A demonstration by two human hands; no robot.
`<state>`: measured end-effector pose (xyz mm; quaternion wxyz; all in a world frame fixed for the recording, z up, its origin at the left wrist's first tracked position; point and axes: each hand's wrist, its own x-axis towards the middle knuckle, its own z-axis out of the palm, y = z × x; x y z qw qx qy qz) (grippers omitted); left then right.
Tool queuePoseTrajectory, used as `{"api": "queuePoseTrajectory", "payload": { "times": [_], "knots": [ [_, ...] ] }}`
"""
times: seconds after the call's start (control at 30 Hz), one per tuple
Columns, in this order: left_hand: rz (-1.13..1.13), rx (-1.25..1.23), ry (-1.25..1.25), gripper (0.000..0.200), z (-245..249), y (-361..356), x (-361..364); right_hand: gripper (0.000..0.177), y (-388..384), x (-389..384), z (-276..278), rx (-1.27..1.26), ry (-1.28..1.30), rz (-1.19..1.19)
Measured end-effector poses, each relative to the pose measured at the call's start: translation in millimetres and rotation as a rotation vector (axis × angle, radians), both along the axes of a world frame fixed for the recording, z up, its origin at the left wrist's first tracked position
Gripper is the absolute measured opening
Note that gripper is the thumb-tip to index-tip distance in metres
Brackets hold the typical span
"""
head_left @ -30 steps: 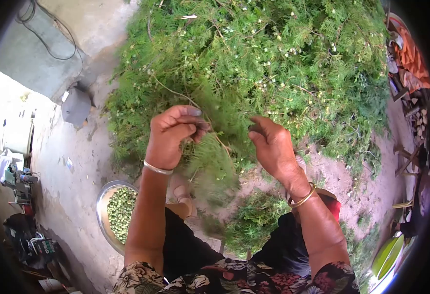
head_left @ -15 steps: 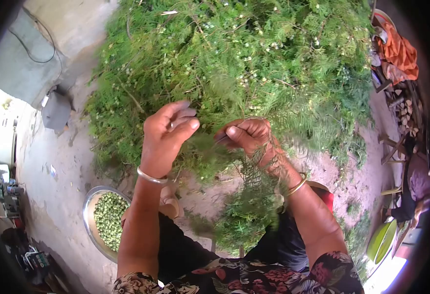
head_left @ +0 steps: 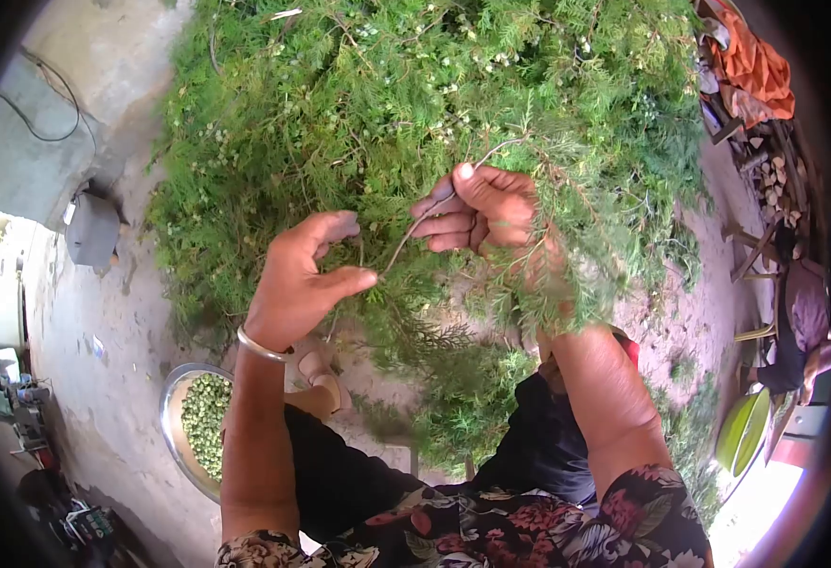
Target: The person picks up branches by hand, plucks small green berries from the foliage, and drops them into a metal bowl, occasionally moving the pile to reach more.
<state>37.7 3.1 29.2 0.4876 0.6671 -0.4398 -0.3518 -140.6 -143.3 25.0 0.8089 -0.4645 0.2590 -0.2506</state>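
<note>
A leafy evergreen branch (head_left: 581,213) with flat, feathery green sprays is in my right hand (head_left: 493,204), its bare stem pinched between thumb and fingers. The foliage hangs over my right wrist. My left hand (head_left: 292,279), wearing a silver bangle, has its thumb and fingers apart, with the thumb tip close to the lower end of the stem. Whether it touches the stem is hard to tell. Beyond both hands lies a large heap of cut evergreen branches (head_left: 406,104) dotted with small pale green cones.
A metal basin (head_left: 171,435) holding small green cones (head_left: 205,417) stands on the floor at left. More cut greenery (head_left: 472,407) lies between my legs. At right are an orange cloth (head_left: 756,76), stacked firewood (head_left: 775,185), a seated person (head_left: 804,312) and a green basin (head_left: 745,434).
My right hand has risen and turned, bringing the branch's bare stem into view. My left hand has dropped slightly and moved left, its fingers parting wider. The view has shifted a little.
</note>
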Motion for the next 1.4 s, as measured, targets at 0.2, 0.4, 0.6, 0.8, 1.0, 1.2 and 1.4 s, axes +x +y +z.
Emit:
{"api": "queuePoseTrajectory", "payload": {
  "times": [0.2,0.4,0.6,0.8,1.0,1.2,1.4],
  "knots": [
    [-0.244,0.027,-0.226,0.057,0,2,8,0.03,-2,3,2,0.083,-0.056,-0.073],
    [-0.302,0.11,-0.094,0.019,-10,0,-8,0.031,3,8,1,0.062,0.034,-0.191],
    [0.14,-0.07,0.536,0.012,-5,0,11,0.037,-4,-2,0,-0.296,0.297,-0.396],
    [0.219,-0.093,0.999,0.016,-22,6,39,0.041,-7,-3,-2,-0.111,0.306,-0.361],
    [0.336,-0.106,1.256,0.008,-24,2,44,0.038,5,-1,-4,-0.099,0.369,-0.089],
    [0.149,-0.291,1.327,0.019,-28,1,32,0.019,21,4,-6,-0.343,0.345,0.022],
    [0.209,-0.176,1.301,0.018,-33,-5,22,0.021,29,8,1,-0.504,0.108,-0.208]
  ]
}}
